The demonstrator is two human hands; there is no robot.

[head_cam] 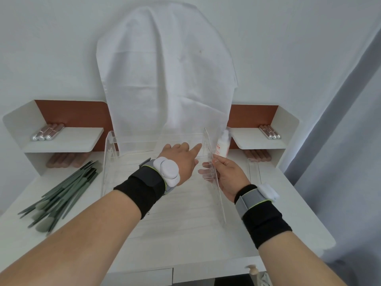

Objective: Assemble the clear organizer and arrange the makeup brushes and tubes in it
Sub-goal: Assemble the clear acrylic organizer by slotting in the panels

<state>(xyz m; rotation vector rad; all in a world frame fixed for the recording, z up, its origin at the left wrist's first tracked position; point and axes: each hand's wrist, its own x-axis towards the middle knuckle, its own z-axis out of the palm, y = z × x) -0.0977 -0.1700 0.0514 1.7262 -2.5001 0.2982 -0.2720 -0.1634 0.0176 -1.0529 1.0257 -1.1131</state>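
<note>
The clear organizer (134, 141) stands in the middle of the white desk, with two upright side panels and thin shelves between them. My right hand (227, 178) grips the right side panel (218, 195), thumb outside and fingers showing through the plastic. My left hand (181, 159) reaches between the panels with its index finger stretched toward the right panel. Several green makeup brushes (61, 193) lie in a heap at the left. Pink tubes with silver caps lie on the left shelf (47, 133) and the right shelf (270, 132).
A white pump bottle (222, 146) stands just right of the organizer. A loose clear piece (254, 170) lies on the desk at the right. More brown tubes (66, 161) sit under the left shelf. A white cloth (165, 79) hangs on the back wall. A grey curtain (340, 141) hangs at the right.
</note>
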